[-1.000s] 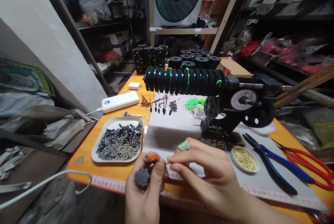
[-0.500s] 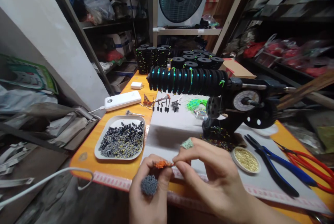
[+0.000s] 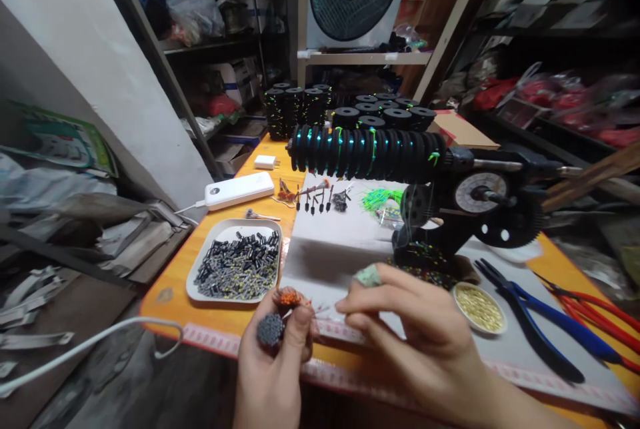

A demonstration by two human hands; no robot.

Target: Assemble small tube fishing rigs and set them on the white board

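My left hand is closed around a bundle of thin grey strands, its round cut end facing me. The same hand grips a smaller orange-tipped bundle between thumb and forefinger. A few fine pale strands stick out of it to the right. Just beyond their tips is my right hand, thumb and forefinger pinched together; whatever lies between them is too small to make out. Green tape wraps one of its fingers. Both hands are above the table's front edge.
A white tray of small black and grey parts stands left. Behind the hands is a black geared device with a ringed roller. Rightward lie a dish of gold bits, blue-handled pliers and red-handled scissors. A power bank lies back left.
My right hand's fingertips have come away from the orange-tipped bundle, leaving a gap. My left hand has shifted slightly left and tilted, with both bundles still in it.
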